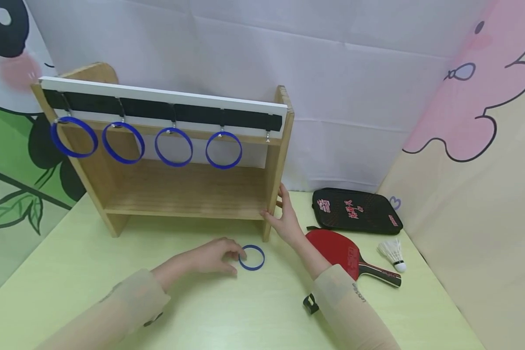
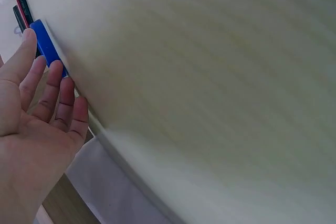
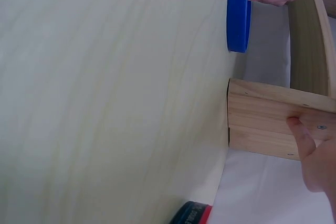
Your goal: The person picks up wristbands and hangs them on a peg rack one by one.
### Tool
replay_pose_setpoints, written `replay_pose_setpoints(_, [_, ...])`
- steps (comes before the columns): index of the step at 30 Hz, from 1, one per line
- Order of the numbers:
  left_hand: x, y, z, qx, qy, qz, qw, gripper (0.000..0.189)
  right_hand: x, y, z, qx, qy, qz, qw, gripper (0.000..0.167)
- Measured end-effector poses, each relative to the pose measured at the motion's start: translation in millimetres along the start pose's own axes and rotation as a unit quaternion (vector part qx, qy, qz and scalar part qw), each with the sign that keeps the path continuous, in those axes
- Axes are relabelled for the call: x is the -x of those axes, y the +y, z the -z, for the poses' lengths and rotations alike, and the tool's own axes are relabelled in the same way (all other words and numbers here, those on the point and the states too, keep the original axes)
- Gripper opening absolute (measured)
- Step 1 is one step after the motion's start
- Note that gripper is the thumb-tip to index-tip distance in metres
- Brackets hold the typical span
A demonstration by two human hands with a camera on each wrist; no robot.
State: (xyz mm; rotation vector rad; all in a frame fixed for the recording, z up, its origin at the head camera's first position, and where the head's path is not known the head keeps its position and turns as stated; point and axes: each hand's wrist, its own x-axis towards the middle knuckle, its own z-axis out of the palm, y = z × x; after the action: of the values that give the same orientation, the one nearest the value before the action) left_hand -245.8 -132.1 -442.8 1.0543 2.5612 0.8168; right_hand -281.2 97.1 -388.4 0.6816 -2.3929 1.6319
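Observation:
A blue ring (image 1: 252, 268) lies on the table in front of the wooden rack (image 1: 188, 213). At its left rim is my left hand (image 1: 216, 256), its fingers loosely bent and touching the ring, the thumb apart. The left wrist view shows the blue ring (image 2: 46, 43) edge-on beyond the fingertips. My right hand (image 1: 288, 224) holds the rack's right side panel (image 1: 281, 155) low down, thumb toward the front. In the right wrist view one digit presses on the panel (image 3: 262, 114). Several blue rings, one a left-end ring (image 1: 92, 138), hang from hooks along the rack's top bar.
The rightmost hook (image 1: 268, 137) carries no ring. To the right lie a red table tennis bat (image 1: 332, 248), a black bat case (image 1: 354, 210) and a shuttlecock (image 1: 393, 253). A small black object (image 1: 310, 304) sits beside my right sleeve. A white cloth (image 1: 332, 97) hangs behind the rack.

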Motion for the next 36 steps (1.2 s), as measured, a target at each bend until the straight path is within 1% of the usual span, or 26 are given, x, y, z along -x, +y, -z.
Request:
replay_pose_setpoints(2, [-1.5, -0.8, -0.3, -0.007, -0.002, -0.007, 1.0, 0.038, 0.0, 0.9, 0.1, 0.001, 0.0, 0.0, 1.0, 0.084])
replay_pose_setpoints(6, [-3.7, -3.5, -1.9, -0.015, -0.007, -0.002, 0.9999, 0.033, -0.7, 2.6, -0.2, 0.001, 0.001, 0.002, 1.0, 0.084])
replay_pose_setpoints(11, [-2.9, -4.3, -2.0, -0.002, -0.006, 0.007, 1.0, 0.029, -0.8, 3.7, -0.9, 0.0, 0.0, 0.007, 1.0, 0.084])
replay_pose_setpoints(16, [-1.6, -2.3, -0.2, 0.014, 0.008, 0.0, 0.9999, 0.024, -0.9, 3.2, -0.5, -0.004, 0.0, 0.006, 1.0, 0.083])
replay_pose_setpoints(22, [-2.9, 4.1, 2.5, 0.029, 0.031, -0.013, 0.999, 0.016, -0.8, 1.7, 0.5, -0.004, -0.002, -0.001, 1.0, 0.084])
replay_pose_setpoints(26, [-3.3, 8.6, 4.0, 0.032, 0.042, -0.007, 0.9986, 0.016, -0.7, 0.8, 0.7, -0.007, -0.001, -0.003, 1.0, 0.084])
replay_pose_setpoints(30, [-1.8, 14.0, 6.4, 0.04, 0.044, 0.001, 0.9982, 0.016, -0.7, 0.9, 0.7, -0.01, -0.003, -0.004, 0.9999, 0.084])
replay_pose_setpoints(32, [-0.6, 17.0, 8.3, 0.044, 0.047, -0.001, 0.9979, 0.015, -0.8, 1.5, 0.7, -0.009, -0.004, -0.003, 0.9999, 0.084])
replay_pose_setpoints(36, [2.1, 23.0, 13.6, 0.035, 0.057, -0.005, 0.9978, 0.015, -1.1, 3.1, 0.8, -0.008, -0.006, 0.0, 1.0, 0.085])
